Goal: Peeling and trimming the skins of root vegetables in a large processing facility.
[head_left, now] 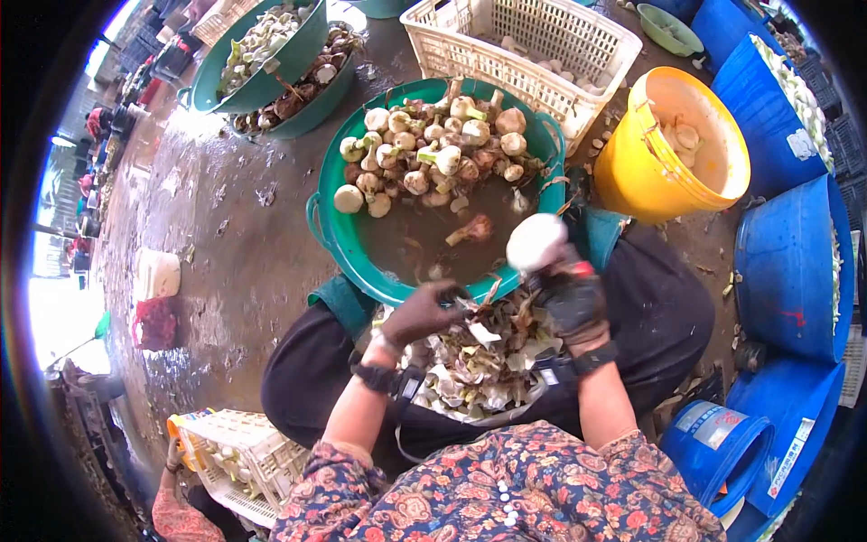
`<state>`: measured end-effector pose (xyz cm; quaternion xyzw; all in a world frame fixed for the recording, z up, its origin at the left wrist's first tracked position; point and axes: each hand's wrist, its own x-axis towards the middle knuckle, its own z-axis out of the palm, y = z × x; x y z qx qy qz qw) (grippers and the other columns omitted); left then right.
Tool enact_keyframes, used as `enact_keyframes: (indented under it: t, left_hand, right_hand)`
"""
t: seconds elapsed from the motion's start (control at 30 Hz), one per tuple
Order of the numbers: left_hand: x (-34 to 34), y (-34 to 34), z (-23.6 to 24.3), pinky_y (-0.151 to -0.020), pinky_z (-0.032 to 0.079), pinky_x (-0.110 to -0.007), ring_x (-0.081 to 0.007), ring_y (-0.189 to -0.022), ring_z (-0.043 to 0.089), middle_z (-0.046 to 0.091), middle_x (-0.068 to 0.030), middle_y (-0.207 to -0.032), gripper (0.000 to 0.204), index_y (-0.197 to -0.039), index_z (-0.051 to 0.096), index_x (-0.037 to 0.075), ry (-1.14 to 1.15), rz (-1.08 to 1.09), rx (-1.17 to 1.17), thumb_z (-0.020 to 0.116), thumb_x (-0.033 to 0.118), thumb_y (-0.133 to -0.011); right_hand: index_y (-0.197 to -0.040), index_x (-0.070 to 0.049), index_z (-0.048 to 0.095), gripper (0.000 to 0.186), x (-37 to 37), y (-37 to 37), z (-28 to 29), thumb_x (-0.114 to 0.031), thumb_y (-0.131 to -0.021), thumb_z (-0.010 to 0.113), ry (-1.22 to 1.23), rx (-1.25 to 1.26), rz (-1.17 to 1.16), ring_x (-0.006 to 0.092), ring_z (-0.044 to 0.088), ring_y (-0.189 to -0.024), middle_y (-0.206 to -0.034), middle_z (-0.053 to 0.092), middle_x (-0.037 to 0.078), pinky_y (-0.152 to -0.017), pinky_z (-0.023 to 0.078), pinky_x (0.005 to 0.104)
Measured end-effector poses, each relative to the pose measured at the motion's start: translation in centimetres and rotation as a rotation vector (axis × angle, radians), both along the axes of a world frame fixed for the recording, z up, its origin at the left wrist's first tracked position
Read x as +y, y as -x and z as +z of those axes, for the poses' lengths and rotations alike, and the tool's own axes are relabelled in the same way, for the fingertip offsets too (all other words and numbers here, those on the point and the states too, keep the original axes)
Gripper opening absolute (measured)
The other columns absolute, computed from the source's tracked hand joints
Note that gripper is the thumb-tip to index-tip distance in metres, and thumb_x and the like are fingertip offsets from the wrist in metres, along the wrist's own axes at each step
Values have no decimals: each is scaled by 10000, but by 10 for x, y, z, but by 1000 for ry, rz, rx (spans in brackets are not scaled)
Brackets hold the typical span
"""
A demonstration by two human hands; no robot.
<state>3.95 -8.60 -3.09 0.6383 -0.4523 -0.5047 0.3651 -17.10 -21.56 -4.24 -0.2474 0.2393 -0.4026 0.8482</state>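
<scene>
My right hand, in a dark glove, is closed on a pale, round garlic bulb over the right front rim of the green basin. Motion smears this hand, and a small red part shows at its fingers. My left hand, gloved too, is at the near rim with fingers curled; what they hold, if anything, is hidden. Brownish, unpeeled garlic bulbs with stems are heaped in the basin's far half, and a single bulb lies nearer. Loose peels and trimmings fill my lap below both hands.
A yellow bucket with pale pieces inside stands right of the basin. Behind is a cream crate. Blue tubs line the right side. Stacked green basins stand far left. Another person's sleeve shows beside a crate at lower left.
</scene>
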Motion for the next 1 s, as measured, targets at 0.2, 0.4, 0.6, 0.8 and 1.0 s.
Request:
enact_keyframes:
  t: [0.2, 0.4, 0.6, 0.8, 1.0]
  left_hand:
    - [-96, -23, -112, -806, 468, -396, -336, -919, 598, 621, -209, -957, 437, -971, 602, 5, -112, 188, -820, 690, 335, -700]
    - [-100, -11, -111, -814, 469, -367, -321, -937, 602, 621, -204, -994, 427, -991, 619, -3, -306, 137, -436, 676, 326, -725]
    - [-32, 9, -14, -869, 442, -293, -159, -960, 574, 608, -87, -1063, 563, -1167, 530, 7, 162, 142, 143, 761, 167, -680]
    - [4, 45, 12, -829, 444, -283, -120, -925, 563, 614, -88, -1020, 532, -1093, 541, 4, 95, 253, 45, 766, 214, -660]
    - [41, 40, 35, -757, 468, -334, -243, -831, 607, 626, -131, -890, 519, -1022, 587, 42, 197, 220, -368, 787, 305, -622]
  right_hand:
    - [-1121, -47, 507, 290, -48, 6, 51, -235, -916, 426, -97, 122, 55, 203, 603, -856, -1020, 597, 82, -736, 509, 368]
    - [-924, -107, 560, 362, -1, -20, -37, -460, -883, 492, -133, 821, 343, 101, 517, -605, -773, 548, 3, -508, 453, 246]
    - [-1051, -43, 560, 309, 17, -39, -25, -310, -919, 478, -134, 329, 479, 149, 576, -815, -907, 594, 50, -726, 481, 280]
    - [-1069, -15, 562, 353, 49, -32, -29, -323, -906, 501, -136, 297, 522, 191, 595, -876, -981, 619, 92, -742, 472, 316]
    - [-804, -50, 623, 297, 69, -43, 21, -341, -742, 631, 951, 1175, 331, 373, 595, -779, -790, 613, 201, -638, 460, 425]
